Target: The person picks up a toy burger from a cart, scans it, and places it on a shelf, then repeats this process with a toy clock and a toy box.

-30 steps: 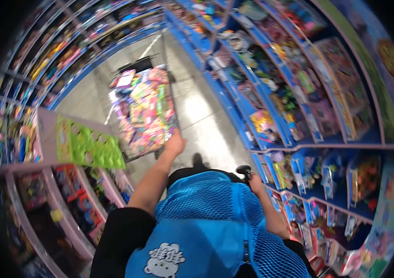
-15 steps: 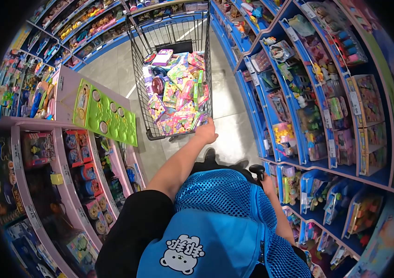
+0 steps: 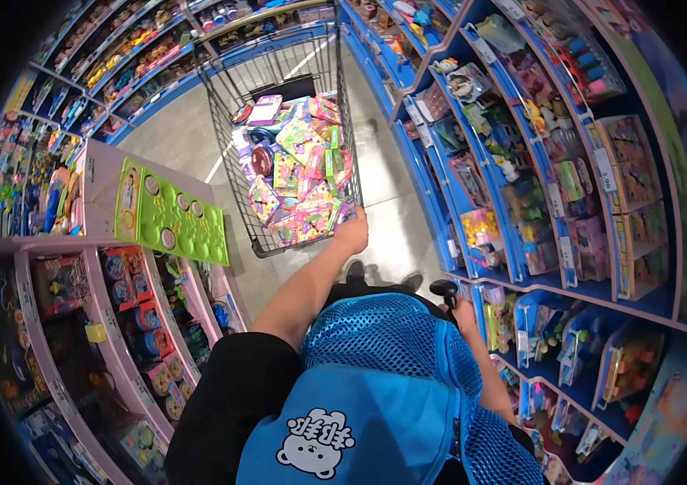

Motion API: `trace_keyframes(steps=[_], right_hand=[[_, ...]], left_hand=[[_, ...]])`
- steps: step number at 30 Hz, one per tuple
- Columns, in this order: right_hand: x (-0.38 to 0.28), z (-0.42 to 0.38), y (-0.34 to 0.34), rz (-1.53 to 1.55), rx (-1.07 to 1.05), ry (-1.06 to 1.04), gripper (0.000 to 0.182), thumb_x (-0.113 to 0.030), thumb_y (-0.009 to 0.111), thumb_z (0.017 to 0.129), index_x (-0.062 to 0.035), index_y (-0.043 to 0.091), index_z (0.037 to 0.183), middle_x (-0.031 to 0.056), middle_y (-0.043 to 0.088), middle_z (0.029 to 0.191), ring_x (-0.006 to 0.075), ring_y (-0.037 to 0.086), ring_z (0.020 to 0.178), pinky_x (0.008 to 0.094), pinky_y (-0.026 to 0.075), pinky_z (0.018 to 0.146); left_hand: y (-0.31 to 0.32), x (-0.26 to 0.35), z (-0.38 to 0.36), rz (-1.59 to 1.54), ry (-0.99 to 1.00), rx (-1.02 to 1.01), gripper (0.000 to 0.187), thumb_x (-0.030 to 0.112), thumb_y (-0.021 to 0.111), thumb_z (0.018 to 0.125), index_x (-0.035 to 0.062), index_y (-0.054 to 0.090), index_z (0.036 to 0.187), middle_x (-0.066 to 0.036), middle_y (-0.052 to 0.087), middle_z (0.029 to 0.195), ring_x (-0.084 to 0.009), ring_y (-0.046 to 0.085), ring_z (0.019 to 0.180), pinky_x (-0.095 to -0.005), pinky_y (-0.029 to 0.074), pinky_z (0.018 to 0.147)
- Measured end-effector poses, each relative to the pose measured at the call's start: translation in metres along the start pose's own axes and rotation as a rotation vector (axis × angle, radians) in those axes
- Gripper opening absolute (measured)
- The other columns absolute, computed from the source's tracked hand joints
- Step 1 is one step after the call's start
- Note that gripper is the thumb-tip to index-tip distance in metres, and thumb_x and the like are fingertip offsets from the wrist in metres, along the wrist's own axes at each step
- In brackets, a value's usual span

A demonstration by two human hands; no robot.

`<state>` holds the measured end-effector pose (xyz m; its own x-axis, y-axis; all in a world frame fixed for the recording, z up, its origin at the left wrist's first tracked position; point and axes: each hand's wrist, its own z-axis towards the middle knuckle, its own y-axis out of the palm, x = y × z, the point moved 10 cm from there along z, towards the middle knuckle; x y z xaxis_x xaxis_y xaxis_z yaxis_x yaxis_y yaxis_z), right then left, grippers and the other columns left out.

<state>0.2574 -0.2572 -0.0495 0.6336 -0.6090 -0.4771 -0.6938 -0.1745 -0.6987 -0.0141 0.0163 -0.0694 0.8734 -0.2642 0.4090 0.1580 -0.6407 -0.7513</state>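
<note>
My left hand [image 3: 351, 232] is closed at the near right corner of a black wire shopping cart [image 3: 349, 153], its fingers wrapped at the rim. Many colourful toy packages [image 3: 299, 174] lie heaped in the cart, with a dark red round item [image 3: 262, 160] among them. Low on my right side, my right hand [image 3: 464, 314] is closed around a black object with a rounded head [image 3: 443, 288]; its exact kind is hard to make out. A blue mesh vest [image 3: 359, 396] with a white bear print covers my front.
Blue shelves [image 3: 553, 283] full of packaged toys line the right side. Pink shelving [image 3: 109, 315] stands close on the left, with a green moulded panel [image 3: 170, 214] jutting toward the cart. More toy shelves curve across the back. Grey tiled floor [image 3: 392, 202] shows beside the cart.
The cart and shelves have shifted slightly left in view. My left hand stays at the cart's corner. My right hand keeps the black object, and my shoes show a little more clearly.
</note>
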Motion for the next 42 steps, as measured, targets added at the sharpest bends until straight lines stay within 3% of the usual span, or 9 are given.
trace_keyframes(steps=[6, 11, 14, 15, 21, 24, 27, 30, 42], right_hand=[[0.031, -0.011, -0.006, 0.048, -0.023, 0.055, 0.047, -0.034, 0.078, 0.073, 0.0014, 0.062, 0.101, 0.025, 0.068, 0.091, 0.0432, 0.066, 0.087, 0.0477, 0.051, 0.077], [0.074, -0.011, -0.006, 0.04, -0.006, 0.072, 0.044, -0.033, 0.075, 0.078, 0.0007, 0.062, 0.103, 0.026, 0.068, 0.095, 0.0426, 0.066, 0.093, 0.0479, 0.052, 0.081], [0.082, -0.007, -0.014, -0.006, -0.036, 0.109, 0.043, -0.031, 0.073, 0.08, -0.0001, 0.061, 0.108, 0.0263, 0.068, 0.098, 0.0428, 0.065, 0.096, 0.0482, 0.052, 0.083], [0.081, -0.006, -0.018, -0.007, -0.036, 0.096, 0.044, -0.031, 0.073, 0.08, -0.0004, 0.061, 0.109, 0.0263, 0.068, 0.098, 0.0429, 0.065, 0.096, 0.0483, 0.052, 0.083], [0.063, 0.013, -0.037, 0.024, -0.075, 0.008, 0.044, -0.032, 0.074, 0.078, 0.0007, 0.062, 0.105, 0.0267, 0.068, 0.097, 0.0433, 0.065, 0.094, 0.0483, 0.051, 0.082], [0.057, 0.03, -0.042, -0.001, -0.129, -0.004, 0.045, -0.032, 0.073, 0.077, -0.0005, 0.062, 0.107, 0.0279, 0.067, 0.096, 0.0447, 0.064, 0.093, 0.0477, 0.051, 0.081], [0.06, 0.043, -0.049, -0.008, -0.103, -0.01, 0.048, -0.033, 0.073, 0.075, -0.0014, 0.062, 0.109, 0.0275, 0.067, 0.095, 0.0442, 0.065, 0.093, 0.047, 0.051, 0.081], [0.064, 0.05, -0.059, -0.003, -0.102, -0.007, 0.051, -0.035, 0.074, 0.074, -0.0007, 0.062, 0.109, 0.026, 0.068, 0.096, 0.0424, 0.066, 0.093, 0.0463, 0.051, 0.081], [0.13, 0.018, -0.095, 0.028, -0.094, 0.02, 0.045, -0.031, 0.077, 0.073, 0.001, 0.063, 0.101, 0.0262, 0.068, 0.092, 0.0422, 0.066, 0.091, 0.0466, 0.052, 0.08]], left_hand=[[-0.006, 0.016, 0.004, -0.089, 0.037, 0.072, 0.082, 0.018, 0.058, 0.087, -0.0066, 0.01, 0.147, -0.03, 0.066, 0.099, -0.044, 0.065, 0.095, -0.0508, 0.051, 0.083], [-0.013, 0.022, 0.0, -0.239, 0.078, 0.184, 0.075, 0.014, 0.062, 0.085, 0.0029, 0.025, 0.149, -0.031, 0.062, 0.111, -0.0463, 0.061, 0.102, -0.0508, 0.049, 0.09], [-0.014, 0.019, -0.003, -0.225, 0.145, 0.25, 0.069, 0.016, 0.064, 0.085, 0.0024, 0.033, 0.146, -0.03, 0.062, 0.113, -0.0459, 0.06, 0.104, -0.0503, 0.048, 0.091], [-0.02, 0.018, -0.012, -0.223, 0.117, 0.294, 0.051, 0.013, 0.064, 0.083, 0.0021, 0.046, 0.13, -0.024, 0.064, 0.11, -0.0399, 0.06, 0.106, -0.0495, 0.048, 0.09], [-0.009, -0.014, -0.03, -0.056, 0.005, 0.25, 0.027, 0.025, 0.058, 0.093, 0.0024, 0.059, 0.108, -0.02, 0.066, 0.102, -0.0376, 0.062, 0.101, -0.0493, 0.046, 0.09], [-0.014, -0.013, -0.037, -0.094, 0.008, 0.385, 0.026, 0.028, 0.054, 0.096, 0.0039, 0.063, 0.102, -0.019, 0.067, 0.098, -0.0365, 0.062, 0.1, -0.0485, 0.044, 0.092], [-0.008, -0.018, -0.029, -0.072, -0.129, 0.289, 0.025, 0.027, 0.055, 0.095, 0.0064, 0.065, 0.103, -0.018, 0.068, 0.099, -0.0365, 0.062, 0.1, -0.0491, 0.044, 0.092], [-0.018, -0.011, -0.032, -0.125, -0.106, 0.35, 0.025, 0.027, 0.055, 0.095, 0.0057, 0.066, 0.103, -0.021, 0.067, 0.095, -0.0413, 0.063, 0.093, -0.0511, 0.049, 0.081], [-0.011, 0.012, -0.013, -0.156, -0.127, 0.439, 0.025, 0.028, 0.057, 0.094, 0.0072, 0.069, 0.101, -0.021, 0.069, 0.092, -0.0402, 0.065, 0.089, -0.05, 0.05, 0.08]])
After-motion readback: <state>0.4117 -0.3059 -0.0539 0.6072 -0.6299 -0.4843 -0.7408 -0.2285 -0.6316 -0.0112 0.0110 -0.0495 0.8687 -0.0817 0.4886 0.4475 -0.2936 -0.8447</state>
